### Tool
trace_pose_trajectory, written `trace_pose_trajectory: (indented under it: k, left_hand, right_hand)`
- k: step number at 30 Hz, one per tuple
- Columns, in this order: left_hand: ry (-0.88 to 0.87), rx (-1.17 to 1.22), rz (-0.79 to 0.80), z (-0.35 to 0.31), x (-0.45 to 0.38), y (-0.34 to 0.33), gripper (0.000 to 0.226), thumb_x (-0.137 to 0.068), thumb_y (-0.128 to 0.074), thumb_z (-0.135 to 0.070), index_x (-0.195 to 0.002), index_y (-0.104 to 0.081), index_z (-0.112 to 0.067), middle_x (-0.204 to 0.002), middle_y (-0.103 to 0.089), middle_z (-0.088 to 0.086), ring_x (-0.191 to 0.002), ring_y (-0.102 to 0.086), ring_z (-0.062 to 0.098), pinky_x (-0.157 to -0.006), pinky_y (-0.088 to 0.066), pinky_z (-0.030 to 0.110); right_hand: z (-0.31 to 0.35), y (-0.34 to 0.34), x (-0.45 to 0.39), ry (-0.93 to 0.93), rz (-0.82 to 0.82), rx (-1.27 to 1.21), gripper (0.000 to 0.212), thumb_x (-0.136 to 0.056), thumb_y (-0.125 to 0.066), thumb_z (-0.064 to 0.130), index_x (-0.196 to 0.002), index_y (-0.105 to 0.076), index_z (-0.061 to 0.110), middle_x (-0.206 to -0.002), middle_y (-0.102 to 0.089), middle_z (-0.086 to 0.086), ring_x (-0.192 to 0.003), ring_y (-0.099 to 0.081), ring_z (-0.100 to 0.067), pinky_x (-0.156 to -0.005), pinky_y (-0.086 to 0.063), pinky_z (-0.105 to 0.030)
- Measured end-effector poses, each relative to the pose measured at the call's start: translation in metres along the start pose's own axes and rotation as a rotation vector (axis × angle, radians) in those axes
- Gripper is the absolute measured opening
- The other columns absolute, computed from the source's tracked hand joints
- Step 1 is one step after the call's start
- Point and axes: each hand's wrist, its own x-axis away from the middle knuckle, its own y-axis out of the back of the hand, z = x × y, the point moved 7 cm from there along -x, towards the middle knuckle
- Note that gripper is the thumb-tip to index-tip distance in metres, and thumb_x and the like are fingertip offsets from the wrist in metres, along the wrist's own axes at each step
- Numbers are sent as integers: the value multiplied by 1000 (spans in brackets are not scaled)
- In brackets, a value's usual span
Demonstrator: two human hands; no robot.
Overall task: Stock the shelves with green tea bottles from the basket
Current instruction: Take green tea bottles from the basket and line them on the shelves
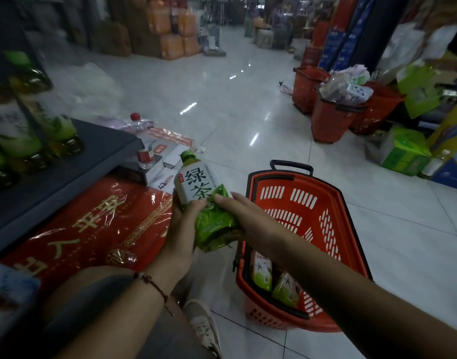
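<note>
Both hands hold one green tea bottle (pixel 202 198) in front of me, its green cap tilted up and to the left. My left hand (pixel 182 229) grips its left side with the thumb across the label. My right hand (pixel 244 221) wraps the bottle's lower right side. Just to the right on the floor stands the red basket (pixel 313 203), with two more green tea bottles (pixel 274 278) lying at its near end. At the far left, several green tea bottles (pixel 28 133) stand blurred on a dark shelf (pixel 74 172).
A red gift box (pixel 92 224) lies under the shelf edge, with a water bottle (pixel 144 151) and loose packaging behind it. Several red baskets (pixel 331 110) and green cartons (pixel 403 151) stand at the right. My shoe (pixel 204 327) is near the basket.
</note>
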Motion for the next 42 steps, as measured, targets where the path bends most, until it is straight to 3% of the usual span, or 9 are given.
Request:
trace_pose_trajectory:
  k: [5,8,11,15,18,25,30,37,42]
  left_hand:
    - [-108,-103,19,-73,15,4,66,-78,-71,-47,-139,-48,-38,-121,-69,-2,-105,-70,19,-76,-59,37]
    - [-173,-218,28,-129,29,10,76,-75,-78,-51,-141,-44,-41,-120,-69,-5,-106,-69,17,-83,-58,40]
    - [-186,-311,43,-181,47,18,78,-69,-82,-52,-137,-46,-44,-119,-70,-4,-104,-71,19,-84,-59,49]
    - [-227,-354,40,-245,82,25,72,-70,-82,-41,-134,-48,-43,-115,-73,-5,-98,-73,20,-70,-61,48]
    - [-284,-444,-20,-295,114,35,74,-66,-73,-44,-134,-45,-44,-111,-73,-7,-93,-74,18,-66,-61,47]
    - [-497,-595,-194,-401,189,54,79,-62,-73,-51,-135,-44,-46,-106,-74,-13,-86,-74,12,-59,-58,32]
    - [-637,-622,-289,-458,233,77,75,-61,-77,-49,-130,-48,-48,-103,-74,-17,-88,-74,14,-60,-58,36]
    - [-869,-701,-457,-522,254,124,74,-82,-78,-32,-144,-38,-45,-122,-69,-12,-103,-71,12,-82,-59,36]
    - [-900,-799,-559,-550,239,151,80,-87,-74,-15,-130,-24,-59,-112,-58,-26,-100,-62,0,-71,-51,8]
  right_hand:
    - [50,-32,1,126,34,-39,58,-86,-68,44,-133,-52,16,-121,-68,-12,-108,-69,-30,-96,-54,-49]
    - [87,-54,7,219,60,-38,49,-89,-65,41,-129,-55,15,-117,-70,-13,-104,-70,-29,-86,-59,-42]
    - [124,-81,16,303,95,-38,60,-78,-70,45,-128,-57,14,-115,-71,-13,-101,-71,-29,-85,-59,-43]
    - [169,-119,32,385,160,-57,42,-87,-67,36,-122,-60,13,-108,-73,-12,-96,-73,-28,-76,-59,-37]
    - [203,-156,50,423,246,-95,45,-88,-67,34,-125,-59,10,-107,-74,-13,-89,-74,-26,-64,-57,-31]
    - [277,-244,91,536,446,-134,43,-92,-62,32,-127,-61,9,-115,-71,-21,-91,-72,-28,-66,-59,-31]
    - [318,-299,107,632,482,-76,68,-76,-76,43,-132,-50,15,-116,-69,-13,-101,-71,-27,-84,-60,-41]
    - [369,-373,113,786,604,60,51,-88,-69,39,-129,-54,11,-118,-68,-13,-106,-70,-27,-98,-54,-46]
    - [387,-407,92,800,645,243,31,-101,-54,29,-129,-61,16,-117,-71,-3,-98,-69,-13,-74,-55,-18]
